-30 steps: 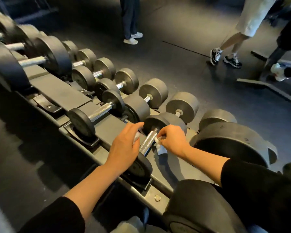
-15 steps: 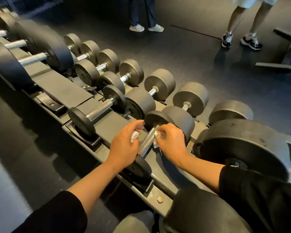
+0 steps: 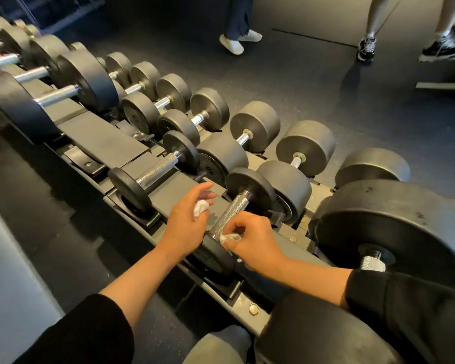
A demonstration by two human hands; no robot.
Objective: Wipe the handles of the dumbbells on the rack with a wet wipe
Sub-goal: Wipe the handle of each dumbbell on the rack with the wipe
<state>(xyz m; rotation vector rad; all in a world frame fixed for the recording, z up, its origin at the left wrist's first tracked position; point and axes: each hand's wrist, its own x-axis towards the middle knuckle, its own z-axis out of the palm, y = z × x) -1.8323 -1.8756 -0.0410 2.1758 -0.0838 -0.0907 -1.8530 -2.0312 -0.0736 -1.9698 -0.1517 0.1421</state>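
Note:
A small black dumbbell with a knurled chrome handle (image 3: 230, 216) lies on the upper tier of the rack (image 3: 108, 143). My left hand (image 3: 185, 223) sits just left of the handle and holds a crumpled white wipe (image 3: 200, 206) in its fingers. My right hand (image 3: 252, 239) is at the near end of the handle, by the near head, and pinches a second white wipe (image 3: 229, 237) against the chrome. A similar small dumbbell (image 3: 156, 168) rests one slot to the left.
Several bigger dumbbells fill the rack's lower row (image 3: 255, 126) and the far left (image 3: 55, 94). A very large dumbbell (image 3: 394, 229) lies close on the right. People's legs and shoes (image 3: 233, 44) stand on the dark floor beyond the rack; another pair of shoes (image 3: 367, 49) is further right.
My right hand slid with its wipe from the far part of the handle down to its near end. My left hand drew off the handle to the left, keeping its wipe.

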